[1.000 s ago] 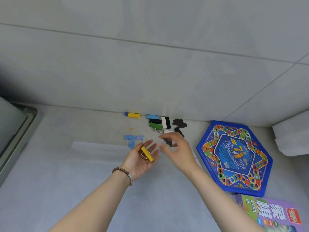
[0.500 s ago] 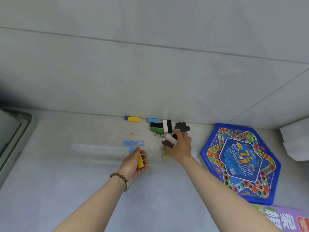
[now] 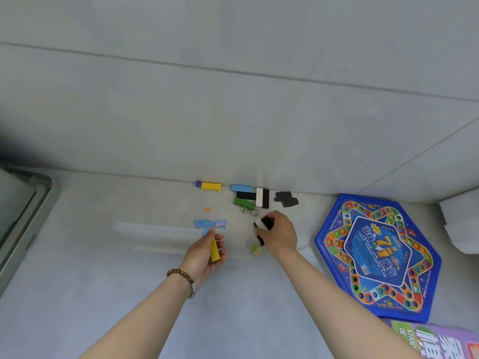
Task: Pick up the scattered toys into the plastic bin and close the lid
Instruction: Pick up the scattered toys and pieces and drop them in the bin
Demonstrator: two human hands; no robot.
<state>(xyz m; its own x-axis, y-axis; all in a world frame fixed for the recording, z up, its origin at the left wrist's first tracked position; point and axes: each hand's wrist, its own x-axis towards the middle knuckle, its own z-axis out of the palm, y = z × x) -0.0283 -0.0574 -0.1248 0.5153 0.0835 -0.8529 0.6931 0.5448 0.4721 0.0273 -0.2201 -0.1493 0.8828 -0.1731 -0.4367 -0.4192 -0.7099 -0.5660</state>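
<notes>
Our left hand (image 3: pixel 204 255) curls its grip around a yellow block (image 3: pixel 214 251). Our right hand (image 3: pixel 278 233) pinches a black-and-white block (image 3: pixel 263 223). Both are left of the blue hexagonal board (image 3: pixel 375 257). Also left of the board, loose blocks (image 3: pixel 243 195), a black piece (image 3: pixel 286 199) and a metal ring (image 3: pixel 250 211) lie along the grey tiled wall (image 3: pixel 233 99). A blue toy (image 3: pixel 220 224) lies at our left fingertips on the pale grey floor (image 3: pixel 103 294). Far left of the board shows a grey bin rim (image 3: pixel 26 216).
</notes>
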